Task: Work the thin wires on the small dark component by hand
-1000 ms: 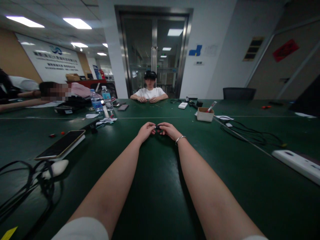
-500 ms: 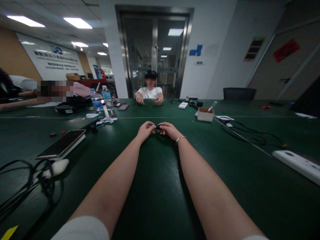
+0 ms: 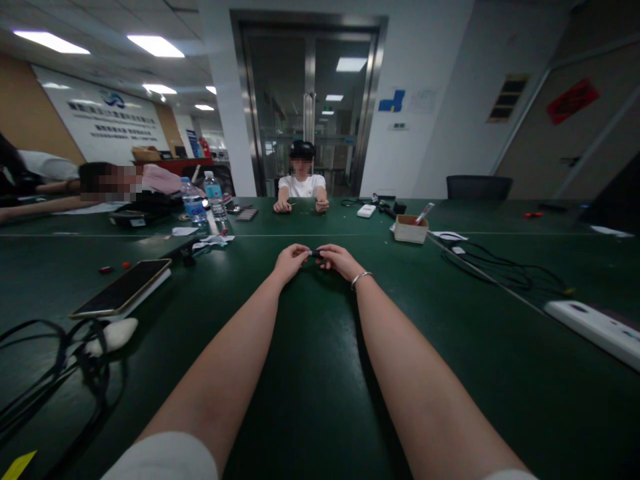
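Observation:
Both arms reach out over the green table. Between my hands is a small dark object, with a lighter tip at its left end; it is too small to identify. My left hand pinches its left end with thumb and fingertips. The fingers of my right hand are closed on its right end, and a silver bangle circles that wrist. The hands are a short gap apart, joined only by the object.
A phone, cables and bottles are on the left. Rightward stand a small box, more cables and a white power strip. Across the table sits a person; another leans in at far left.
My hands have hardly moved and still hold the dark object. Opposite, the person's hands have shifted slightly, and the head at the far left has turned or moved a little.

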Demonstrator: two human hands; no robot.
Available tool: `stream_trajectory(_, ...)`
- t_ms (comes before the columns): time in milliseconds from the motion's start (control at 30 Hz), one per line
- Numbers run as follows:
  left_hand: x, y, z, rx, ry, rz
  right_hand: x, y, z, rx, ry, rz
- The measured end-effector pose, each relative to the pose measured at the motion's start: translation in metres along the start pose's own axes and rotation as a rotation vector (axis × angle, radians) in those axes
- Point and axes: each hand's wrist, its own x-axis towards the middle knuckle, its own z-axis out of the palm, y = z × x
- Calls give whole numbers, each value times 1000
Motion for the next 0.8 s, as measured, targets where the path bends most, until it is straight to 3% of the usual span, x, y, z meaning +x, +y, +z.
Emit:
stream_trajectory(333,1,-2,-1,42,-18,33,-1,-2,2,9,21,14)
stream_trajectory(500,1,-1,1,-2,-18,-64,-1,-2,2,9,16,22)
stream_trajectory(800,5,-6,-1,165,-54,-51,0,-1,0,-16,-25,11)
